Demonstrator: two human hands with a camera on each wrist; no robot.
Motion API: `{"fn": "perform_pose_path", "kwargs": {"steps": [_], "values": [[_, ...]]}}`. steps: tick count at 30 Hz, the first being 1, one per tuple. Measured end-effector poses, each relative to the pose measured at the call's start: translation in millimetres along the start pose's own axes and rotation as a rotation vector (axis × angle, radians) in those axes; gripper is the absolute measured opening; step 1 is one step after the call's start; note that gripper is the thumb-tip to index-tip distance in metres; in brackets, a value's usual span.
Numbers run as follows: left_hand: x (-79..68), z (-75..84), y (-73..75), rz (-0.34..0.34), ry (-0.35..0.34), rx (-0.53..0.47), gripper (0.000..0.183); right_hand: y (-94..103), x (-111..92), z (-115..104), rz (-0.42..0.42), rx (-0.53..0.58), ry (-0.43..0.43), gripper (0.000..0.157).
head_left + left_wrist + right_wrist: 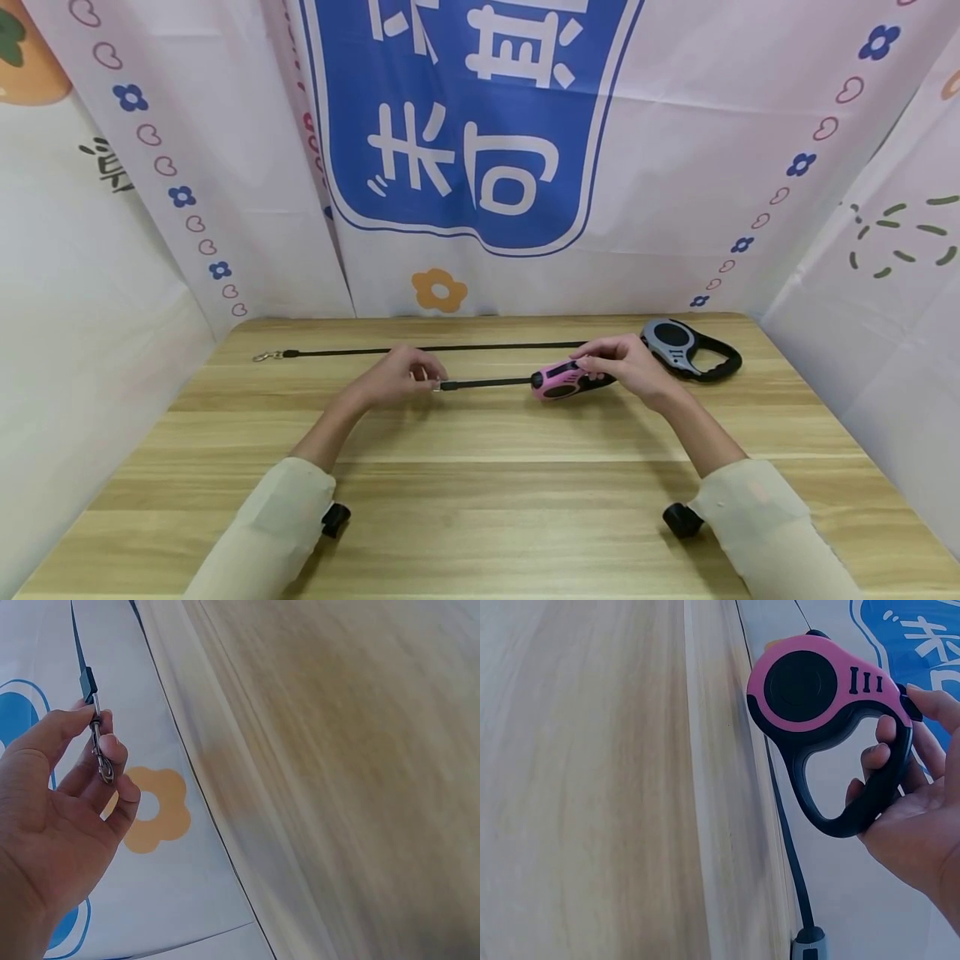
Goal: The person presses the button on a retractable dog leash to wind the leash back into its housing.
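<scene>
My right hand (621, 365) grips the black handle of a pink and black retractable dog leash (799, 688), fingers curled through the loop and thumb at the button. A short length of black cord (487, 383) runs from its nose across to my left hand (397, 379). Between thumb and fingers, the left hand pinches the metal snap hook (103, 750) at the cord's end. Behind both hands lies a grey and black retractable leash (672, 340), its own black cord (345, 352) stretched leftward along the table to a metal clip (267, 356).
The wood-grain table (480, 508) ends at the back against a white printed cloth (660, 208) with a blue panel. Similar cloth hangs on the left and right sides. A small black device (337, 518) is strapped at each sleeve.
</scene>
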State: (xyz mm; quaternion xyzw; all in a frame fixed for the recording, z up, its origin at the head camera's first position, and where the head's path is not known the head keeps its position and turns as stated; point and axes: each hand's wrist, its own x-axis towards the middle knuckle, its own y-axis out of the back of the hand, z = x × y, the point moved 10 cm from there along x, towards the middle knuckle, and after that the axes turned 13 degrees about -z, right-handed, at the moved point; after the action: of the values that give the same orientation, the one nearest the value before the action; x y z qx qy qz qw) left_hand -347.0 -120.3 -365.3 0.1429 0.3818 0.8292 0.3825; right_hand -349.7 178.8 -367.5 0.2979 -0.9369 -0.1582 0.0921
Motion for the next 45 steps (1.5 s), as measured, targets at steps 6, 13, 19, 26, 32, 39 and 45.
{"fn": "perform_pose_path", "kwargs": {"steps": [6,13,19,26,32,39,45], "values": [[1.2,2.1,-1.0,-0.005,-0.010,0.005,0.011,-0.9,0.7,-0.2,0.008,0.000,-0.004,0.027],[4.6,2.8,-2.8,-0.010,-0.003,0.009,0.011,-2.8,2.3,-1.7,0.014,0.008,-0.021,0.027],[7.5,5.2,-3.8,-0.007,-0.002,0.009,0.011,-5.4,3.2,-5.8,0.009,0.016,-0.013,0.029],[9.6,6.1,-4.5,-0.011,0.003,0.010,0.012,-7.1,5.2,-6.5,0.008,0.016,-0.006,0.028],[11.2,8.1,-5.5,-0.019,0.004,0.018,0.012,-9.6,7.1,-5.7,0.000,0.024,-0.013,0.029],[12.6,10.2,-6.1,-0.018,-0.001,0.019,0.012,-10.2,8.6,-6.1,0.007,0.014,-0.013,0.028],[14.9,11.2,-7.7,-0.020,-0.029,0.022,0.012,-12.2,10.2,-4.0,0.006,0.021,-0.017,0.027]]}}
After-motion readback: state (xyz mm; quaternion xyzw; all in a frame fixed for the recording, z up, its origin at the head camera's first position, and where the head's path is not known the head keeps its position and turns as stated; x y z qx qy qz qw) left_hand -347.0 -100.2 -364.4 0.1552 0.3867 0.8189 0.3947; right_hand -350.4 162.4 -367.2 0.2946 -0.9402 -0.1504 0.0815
